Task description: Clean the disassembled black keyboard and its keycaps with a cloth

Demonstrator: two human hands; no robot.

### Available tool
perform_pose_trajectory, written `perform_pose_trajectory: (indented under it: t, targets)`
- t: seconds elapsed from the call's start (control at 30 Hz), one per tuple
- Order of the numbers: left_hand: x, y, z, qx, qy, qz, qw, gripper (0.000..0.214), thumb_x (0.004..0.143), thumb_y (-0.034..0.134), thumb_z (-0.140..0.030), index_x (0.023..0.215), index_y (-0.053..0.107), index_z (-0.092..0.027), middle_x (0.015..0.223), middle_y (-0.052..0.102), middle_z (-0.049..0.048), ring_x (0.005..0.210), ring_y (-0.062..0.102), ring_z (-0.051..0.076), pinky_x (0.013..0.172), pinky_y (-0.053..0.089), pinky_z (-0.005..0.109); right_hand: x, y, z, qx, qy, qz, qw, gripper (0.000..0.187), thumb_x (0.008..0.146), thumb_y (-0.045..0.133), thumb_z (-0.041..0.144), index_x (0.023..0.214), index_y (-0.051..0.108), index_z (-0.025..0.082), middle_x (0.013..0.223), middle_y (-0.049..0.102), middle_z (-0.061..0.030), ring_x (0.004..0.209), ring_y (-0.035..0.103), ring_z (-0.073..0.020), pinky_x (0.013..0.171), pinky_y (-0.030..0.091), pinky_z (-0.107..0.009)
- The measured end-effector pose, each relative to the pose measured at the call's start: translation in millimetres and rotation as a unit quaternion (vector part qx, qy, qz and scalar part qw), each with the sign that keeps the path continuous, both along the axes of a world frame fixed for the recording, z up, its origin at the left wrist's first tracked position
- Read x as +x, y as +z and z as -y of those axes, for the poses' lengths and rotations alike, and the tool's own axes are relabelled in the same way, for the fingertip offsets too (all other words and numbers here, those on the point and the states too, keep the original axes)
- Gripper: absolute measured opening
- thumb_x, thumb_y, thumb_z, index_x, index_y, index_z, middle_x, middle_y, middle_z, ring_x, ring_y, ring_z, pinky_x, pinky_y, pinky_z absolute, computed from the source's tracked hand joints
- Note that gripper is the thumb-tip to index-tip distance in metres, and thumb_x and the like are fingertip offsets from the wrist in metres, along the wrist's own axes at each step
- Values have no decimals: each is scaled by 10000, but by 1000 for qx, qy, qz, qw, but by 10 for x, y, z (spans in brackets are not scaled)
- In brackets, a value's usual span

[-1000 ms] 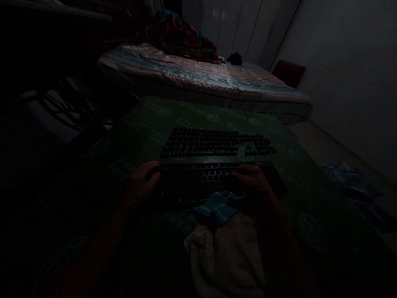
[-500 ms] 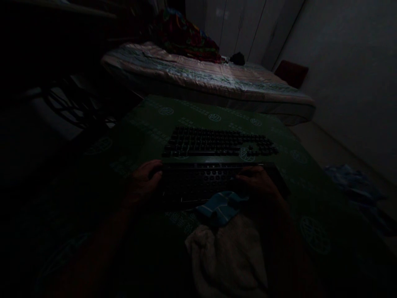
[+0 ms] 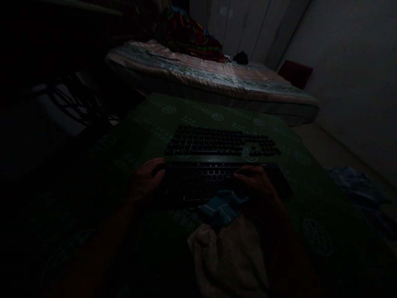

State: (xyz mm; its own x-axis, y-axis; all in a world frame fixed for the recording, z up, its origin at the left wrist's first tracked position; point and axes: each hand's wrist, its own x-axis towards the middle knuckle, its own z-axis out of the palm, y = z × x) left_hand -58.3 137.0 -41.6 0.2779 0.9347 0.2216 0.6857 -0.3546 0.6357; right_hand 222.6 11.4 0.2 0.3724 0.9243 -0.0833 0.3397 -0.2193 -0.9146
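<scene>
Green surface [image 3: 145, 140], dim. Keys [image 3: 211, 140] look already off, rowed just beyond keyboard [image 3: 198, 178]; whether any remain, too dark to tell. My left hand [image 3: 147, 178] grips keyboard's end; right hand [image 3: 254, 180] touches it, grasp unclear.

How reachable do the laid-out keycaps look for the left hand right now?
Probably within reach, yes: the left hand is at the left end of the keyboard base, the keycaps lie just beyond, and nothing visible stands between.
</scene>
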Motion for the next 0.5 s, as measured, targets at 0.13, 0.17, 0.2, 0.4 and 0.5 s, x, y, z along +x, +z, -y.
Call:
perform_pose_trajectory:
  t: [0.13, 0.17, 0.2, 0.4, 0.5]
  targets:
    - [-1, -13, 0, 2, 1, 1, 1000, 393, 714, 404, -365, 1003, 590, -174, 1182, 588, 75, 1103, 540, 237, 1007, 389, 362, 16, 10, 25, -21, 4, -13, 1000, 108, 607, 640, 282, 612, 641, 174, 595, 612, -21, 550, 573, -163, 510, 461, -284]
    - [-2, -18, 0, 2, 0, 1, 1000, 391, 716, 405, -367, 1005, 589, -178, 1184, 587, 70, 1104, 539, 235, 1009, 387, 362, 31, 7, 29, -20, 4, -12, 1000, 105, 610, 639, 281, 608, 642, 176, 594, 610, -22, 547, 571, -162, 510, 464, -285]
    - [-3, -21, -1, 3, -1, 0, 1000, 392, 717, 405, -368, 1009, 587, -180, 1187, 585, 69, 1107, 537, 235, 1011, 385, 362, 44, 1, 29, -15, 3, -5, 1000, 103, 611, 642, 280, 607, 643, 177, 600, 614, -26, 553, 572, -163, 514, 467, -287]
    - [-1, -18, 2, -5, 5, 5, 1000, 399, 710, 410, -378, 997, 594, -171, 1183, 584, 83, 1100, 540, 252, 996, 404, 387, -24, -88, -48, 42, -32, -10, 999, 198, 606, 659, 357, 641, 642, 163, 620, 633, -37, 584, 585, -175, 520, 461, -280]
    - [-2, -13, 8, -4, 1, 5, 1000, 391, 708, 414, -375, 993, 592, -176, 1182, 585, 79, 1101, 539, 253, 1005, 396, 392, -60, -136, -73, 30, -32, -36, 998, 201, 587, 669, 345, 632, 638, 151, 579, 611, -24, 539, 566, -152, 485, 438, -256]
